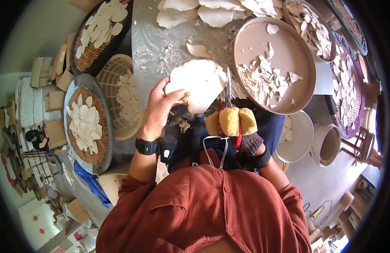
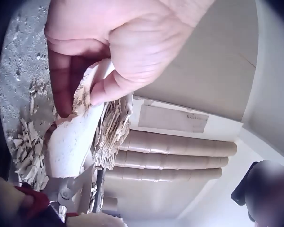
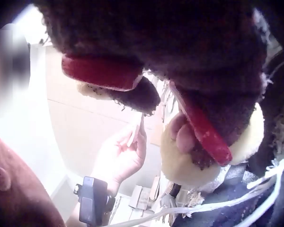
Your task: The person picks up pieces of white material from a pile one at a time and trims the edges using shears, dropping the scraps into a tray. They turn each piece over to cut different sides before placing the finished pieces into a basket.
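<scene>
Pale flat slice (image 1: 199, 82) is our thing, and we see it held up in the air over the near edge of the grey table (image 1: 150, 55). We think it is light, dry and stiff, so it could snap if we bend it. It looks dull, so we guess it is not slippery. We would take hold of the flat part near one edge, with thumb and fingers on both sides, and squeeze softly.

Our bare left hand (image 1: 159, 103) pinches it that way, at its left side. Our gloved right hand (image 1: 231, 122) has its fingers curled round the handles of the scissors (image 2: 66, 194). Their blades are at the slice's right edge, but we can't tell if they touch it.

Now we count. We have one slice in hand and one pair of scissors. One loose slice (image 1: 198, 50) lies alone on the table, below a pile of slices (image 1: 218, 17) that overlap too much to count. One round tray (image 1: 311, 82) holds too many small scraps (image 1: 264, 80) to count. To our left are one plastic basket (image 1: 103, 78) and two woven trays (image 1: 104, 99). To our right is one white bucket (image 1: 317, 149).
</scene>
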A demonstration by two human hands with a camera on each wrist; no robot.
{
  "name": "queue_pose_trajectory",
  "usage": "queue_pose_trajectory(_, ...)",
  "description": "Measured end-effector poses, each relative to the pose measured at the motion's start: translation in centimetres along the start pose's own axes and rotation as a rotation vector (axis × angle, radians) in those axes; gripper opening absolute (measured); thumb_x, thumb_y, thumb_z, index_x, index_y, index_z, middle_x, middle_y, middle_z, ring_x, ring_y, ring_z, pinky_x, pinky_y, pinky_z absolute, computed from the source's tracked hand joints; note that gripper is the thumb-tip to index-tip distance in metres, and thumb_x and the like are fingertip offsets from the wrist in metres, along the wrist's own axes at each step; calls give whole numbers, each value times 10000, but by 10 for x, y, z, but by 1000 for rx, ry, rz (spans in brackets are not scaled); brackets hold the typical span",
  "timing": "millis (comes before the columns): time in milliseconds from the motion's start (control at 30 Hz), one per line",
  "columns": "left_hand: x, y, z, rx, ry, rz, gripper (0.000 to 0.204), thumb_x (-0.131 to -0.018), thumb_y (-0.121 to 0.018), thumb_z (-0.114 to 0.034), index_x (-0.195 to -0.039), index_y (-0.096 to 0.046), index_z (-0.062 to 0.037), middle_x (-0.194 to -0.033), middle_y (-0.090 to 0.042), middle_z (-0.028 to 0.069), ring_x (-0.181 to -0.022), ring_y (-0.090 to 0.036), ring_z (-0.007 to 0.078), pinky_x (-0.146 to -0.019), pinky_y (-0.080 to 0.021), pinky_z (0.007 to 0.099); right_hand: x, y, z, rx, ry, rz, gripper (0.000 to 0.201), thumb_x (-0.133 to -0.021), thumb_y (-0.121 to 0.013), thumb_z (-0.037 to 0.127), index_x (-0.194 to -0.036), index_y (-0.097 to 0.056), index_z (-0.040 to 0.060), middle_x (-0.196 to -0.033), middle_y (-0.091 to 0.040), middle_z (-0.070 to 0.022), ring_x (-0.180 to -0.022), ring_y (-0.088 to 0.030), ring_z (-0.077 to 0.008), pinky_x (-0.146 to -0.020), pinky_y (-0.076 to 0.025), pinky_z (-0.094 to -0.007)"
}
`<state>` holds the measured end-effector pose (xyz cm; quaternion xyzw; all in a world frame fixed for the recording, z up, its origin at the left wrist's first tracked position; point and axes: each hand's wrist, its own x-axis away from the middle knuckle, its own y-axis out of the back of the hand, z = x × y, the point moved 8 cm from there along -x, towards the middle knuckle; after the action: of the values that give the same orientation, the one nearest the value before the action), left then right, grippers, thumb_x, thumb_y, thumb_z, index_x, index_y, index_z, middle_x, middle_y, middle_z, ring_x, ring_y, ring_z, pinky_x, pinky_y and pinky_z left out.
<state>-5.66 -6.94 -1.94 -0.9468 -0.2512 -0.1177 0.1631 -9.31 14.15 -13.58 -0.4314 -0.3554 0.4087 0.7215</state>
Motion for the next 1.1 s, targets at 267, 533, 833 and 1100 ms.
queue_pose_trajectory(267,17,-50,24,152,36,-133,397,-841,-599,-30,-1189,-407,-19,-1056,-595,127,-852,-647,215,-704,-557,299,-8,-21,1,116,208,68,717,-680,-805,167,-1286,-428,90,-1189,-548,-52,-1083,-538,-174,-963,-420,-310)
queue_pose_trajectory(533,20,-77,35,198,-83,-176,356,-871,-578,-35,-1170,-391,16,-1000,-607,162,-801,-660,211,-694,-560,283,-9,-22,20,821,210,-136,433,-778,-682,87,-1176,-515,57,-1100,-593,-82,-1032,-566,-188,-911,-448,-320)
queue_pose_trajectory(833,6,-70,36,50,73,-18,385,-857,-603,-119,-1179,-425,-5,-980,-622,161,-818,-655,213,-711,-549,294,0,-22,29,848,318,-205,364,-788,-638,71,-1135,-533,37,-1098,-590,-98,-1035,-566,-223,-915,-431,-328)
queue_pose_trajectory(1100,-16,-38,11,-172,278,220,412,-855,-602,-165,-1198,-439,-5,-991,-629,152,-813,-656,201,-690,-537,259,0,-27,13,142,72,154,494,-858,-627,135,-1307,-428,79,-1301,-481,-75,-1183,-475,-171,-1035,-355,-308)
